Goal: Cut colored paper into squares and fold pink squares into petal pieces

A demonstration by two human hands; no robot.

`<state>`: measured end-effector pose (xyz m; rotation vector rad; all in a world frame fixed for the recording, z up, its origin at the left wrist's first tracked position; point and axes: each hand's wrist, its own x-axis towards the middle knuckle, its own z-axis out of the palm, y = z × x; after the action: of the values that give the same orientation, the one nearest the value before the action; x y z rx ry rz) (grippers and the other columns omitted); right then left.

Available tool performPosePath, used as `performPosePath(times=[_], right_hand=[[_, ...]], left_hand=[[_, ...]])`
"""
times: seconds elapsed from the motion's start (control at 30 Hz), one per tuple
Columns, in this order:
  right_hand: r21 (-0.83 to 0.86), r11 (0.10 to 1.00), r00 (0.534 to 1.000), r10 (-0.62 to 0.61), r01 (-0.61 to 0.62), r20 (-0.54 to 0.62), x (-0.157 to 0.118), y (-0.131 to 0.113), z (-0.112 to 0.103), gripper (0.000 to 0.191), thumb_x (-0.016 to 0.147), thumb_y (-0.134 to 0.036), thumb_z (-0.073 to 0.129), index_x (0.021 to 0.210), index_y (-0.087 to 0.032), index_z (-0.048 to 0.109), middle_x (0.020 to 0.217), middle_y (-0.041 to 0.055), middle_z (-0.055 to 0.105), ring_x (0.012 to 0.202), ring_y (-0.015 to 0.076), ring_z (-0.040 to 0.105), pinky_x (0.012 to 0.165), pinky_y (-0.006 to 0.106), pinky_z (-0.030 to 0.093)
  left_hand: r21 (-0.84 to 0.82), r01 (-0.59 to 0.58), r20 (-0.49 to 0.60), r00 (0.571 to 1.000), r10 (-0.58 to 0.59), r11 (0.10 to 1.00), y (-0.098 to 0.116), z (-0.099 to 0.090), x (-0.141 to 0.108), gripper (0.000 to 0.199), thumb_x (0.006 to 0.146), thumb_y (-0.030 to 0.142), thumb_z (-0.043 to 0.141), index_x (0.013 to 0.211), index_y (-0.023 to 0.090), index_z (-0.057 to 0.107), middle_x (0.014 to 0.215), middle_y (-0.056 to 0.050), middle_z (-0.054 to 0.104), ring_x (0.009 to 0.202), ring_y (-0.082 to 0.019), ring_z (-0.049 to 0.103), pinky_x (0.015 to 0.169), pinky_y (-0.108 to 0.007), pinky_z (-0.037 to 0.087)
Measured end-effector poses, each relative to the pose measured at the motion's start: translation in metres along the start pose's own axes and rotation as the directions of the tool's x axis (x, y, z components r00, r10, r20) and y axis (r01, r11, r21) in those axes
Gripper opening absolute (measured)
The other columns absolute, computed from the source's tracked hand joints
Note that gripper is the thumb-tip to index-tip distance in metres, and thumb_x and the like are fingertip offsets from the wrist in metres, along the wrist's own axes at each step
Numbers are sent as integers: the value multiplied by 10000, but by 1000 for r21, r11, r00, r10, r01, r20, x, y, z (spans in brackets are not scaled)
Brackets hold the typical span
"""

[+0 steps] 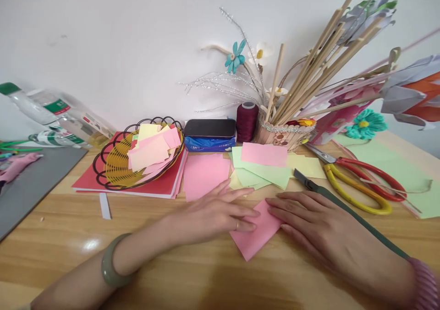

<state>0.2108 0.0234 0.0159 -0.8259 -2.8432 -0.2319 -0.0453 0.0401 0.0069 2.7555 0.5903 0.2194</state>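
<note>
One pink sheet (257, 239) lies at a slant on the table (172, 273), one corner toward the person, its far edge partly hidden by fingers. Both hands are loose and flattened: the left hand (215, 216) spreads its fingers over the left side, the right hand (319, 232) rests its fingertips on the right side, and neither is closed round the paper. Whether it is already folded, I cannot tell.

With only light pressure from above, the sheet could skid or twist if the hands pushed unevenly, and any crease would then run crooked.

Just behind lie green slips (252, 177) with a small pink slip (264, 155) on top; the left fingers reach close to them and could catch and scatter them. Alongside the right hand runs a dark tool (357, 217), so a sideways swing of that forearm might knock it. Scissors (357, 162) lie beyond.

Farther left, a basket (115, 163) of loose slips sits tilted on red books (165, 187); a bump could tip it. Behind stand a spool (247, 122) and a pot (285, 138) of leaning sticks (319, 67), top-heavy if jolted.
</note>
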Motion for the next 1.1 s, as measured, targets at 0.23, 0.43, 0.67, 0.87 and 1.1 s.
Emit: performPosePath(times=[0.23,0.43,0.67,0.87,1.1], right_hand=[[-118,988,992,-104,94,-77,2,-32,0,426,883,-339,424,1229,-110,519,1270,94,515,1131,240,516,842,399,510],[-53,996,994,-81,77,-77,-5,-48,8,512,817,-443,506,1233,-147,532,1286,115,504,1197,288,442,797,372,531],[130,990,998,-59,56,16,-11,-46,9,890,615,-661,610,1359,-232,375,1425,173,280,1279,369,260,870,471,465],[350,936,994,-77,47,72,-18,-44,1,828,672,-624,589,1382,-310,302,1484,132,83,1293,382,186,933,533,373],[98,995,999,-16,13,30,-32,-45,12,885,780,-669,385,1405,-67,208,1402,176,317,1271,279,336,957,448,387]], left_hand=[[-65,47,81,996,-41,997,-4,-7,3,285,956,268,376,1187,321,535,1283,48,526,1346,-146,221,1120,-442,86],[-94,59,103,993,-50,994,-3,-12,5,306,926,255,454,1225,301,504,1289,63,513,1375,-162,72,1098,-503,-19],[-115,83,131,989,-68,990,-9,-6,5,346,910,265,485,1256,278,484,1303,64,492,1378,-171,46,1095,-484,-64],[-132,82,139,988,-64,988,-9,-8,3,353,923,304,456,1276,292,460,1326,67,469,1379,-176,-2,1091,-496,-67],[-64,18,110,994,-11,998,-8,-4,1,293,955,276,380,1197,300,544,1334,83,456,1379,-177,-3,1068,-473,-172]])
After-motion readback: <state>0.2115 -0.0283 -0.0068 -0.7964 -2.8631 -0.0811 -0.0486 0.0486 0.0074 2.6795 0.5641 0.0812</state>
